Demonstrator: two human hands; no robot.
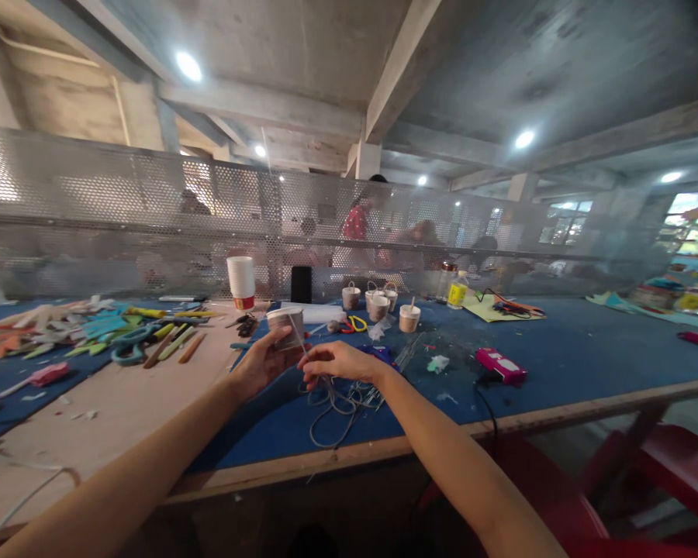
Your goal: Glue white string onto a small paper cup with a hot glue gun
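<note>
1. A stack of white cups stands near a black phone — both before the mesh screen.
2. Yellow-handled scissors, a pink tool and a bottle sit on the worktop.
3. Coloured cut-outs lie leftward.

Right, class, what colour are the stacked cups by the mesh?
Stacked cups white, red band at base; head view.

No readable text or labels anywhere.

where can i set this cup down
Bare: the blue mat right of the pink tool, and wooden board left of the cup in your left hand. Crowded: craft sticks far left, cord tangle under your right hand, small cups behind.
</note>
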